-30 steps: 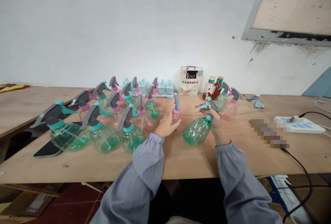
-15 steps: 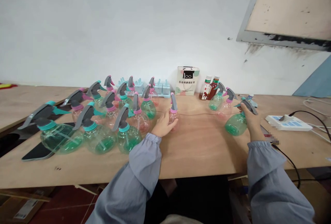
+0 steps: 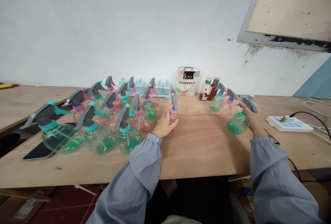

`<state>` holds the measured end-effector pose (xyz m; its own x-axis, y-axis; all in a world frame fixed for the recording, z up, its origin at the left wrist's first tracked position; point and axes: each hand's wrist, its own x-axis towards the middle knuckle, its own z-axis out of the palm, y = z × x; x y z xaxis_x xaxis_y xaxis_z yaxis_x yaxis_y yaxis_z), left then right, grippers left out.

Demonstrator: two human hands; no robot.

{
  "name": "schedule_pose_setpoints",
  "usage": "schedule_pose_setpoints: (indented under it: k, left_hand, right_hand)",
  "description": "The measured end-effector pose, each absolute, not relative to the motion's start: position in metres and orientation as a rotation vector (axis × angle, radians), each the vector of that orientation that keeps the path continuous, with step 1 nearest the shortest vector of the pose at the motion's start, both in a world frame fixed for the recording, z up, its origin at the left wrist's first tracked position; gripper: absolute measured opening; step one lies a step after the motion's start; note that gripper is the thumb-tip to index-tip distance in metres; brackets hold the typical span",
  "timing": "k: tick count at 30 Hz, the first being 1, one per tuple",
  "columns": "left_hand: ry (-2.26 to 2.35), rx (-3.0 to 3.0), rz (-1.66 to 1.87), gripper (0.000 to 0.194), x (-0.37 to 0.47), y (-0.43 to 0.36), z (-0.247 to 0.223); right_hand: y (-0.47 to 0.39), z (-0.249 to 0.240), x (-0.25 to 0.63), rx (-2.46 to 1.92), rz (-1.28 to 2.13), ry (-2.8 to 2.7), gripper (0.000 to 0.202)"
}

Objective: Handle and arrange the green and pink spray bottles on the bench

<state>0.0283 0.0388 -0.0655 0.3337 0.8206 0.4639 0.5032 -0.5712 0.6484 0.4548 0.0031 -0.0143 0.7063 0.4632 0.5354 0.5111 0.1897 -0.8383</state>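
Gripping tilted green bottle [image 3: 237, 123] | right hand [image 3: 251, 115] extended rightward | left hand [image 3: 164, 124] curled round pink bottle [image 3: 174, 116]

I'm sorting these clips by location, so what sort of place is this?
Probably a small workshop or makeshift workroom, though the view can't confirm it: a plain wooden table bears many similar spray bottles, a power strip lies on it, and the wall behind is marked.

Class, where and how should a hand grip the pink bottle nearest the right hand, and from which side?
Probably around the pink collar of that pink bottle, coming from its front left: the neck is narrow above the round body, bare table lies that way, and the right hand holds a green bottle close on its right.
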Motion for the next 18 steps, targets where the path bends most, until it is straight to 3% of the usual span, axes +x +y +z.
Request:
schedule_pose_setpoints:
  k: [4,7,10,12,14,16,18]
  left_hand:
    - [1.163,2.235,1.1,0.061,0.028,0.038,-0.064]
    - [1.156,2.25,1.087,0.061,0.027,0.039,-0.065]
    - [1.173,2.263,1.087,0.06,0.028,0.039,-0.066]
    - [1.209,2.278,1.087,0.061,0.031,0.038,-0.066]
    - [1.278,2.29,1.067,0.066,0.036,0.034,-0.066]
    - [1.347,2.3,1.03,0.073,0.042,0.029,-0.067]
    - [1.364,2.318,0.998,0.076,0.047,0.024,-0.067]
  right_hand:
    - [0.001,-0.012,0.458,-1.461,0.023,-0.882,0.038]
    - [-0.003,-0.018,0.47,-1.437,0.053,-0.886,0.064]
    - [-0.017,-0.031,0.471,-1.338,-0.234,-0.886,0.084]
    - [-0.027,-0.039,0.452,-1.127,-0.598,-0.854,0.081]
    - [-0.032,-0.044,0.413,-0.941,-0.74,-0.885,0.067]
    - [-0.03,-0.044,0.362,-0.996,-0.568,-1.226,0.048]
    - [-0.021,-0.041,0.311,-1.065,-0.255,-1.557,0.048]
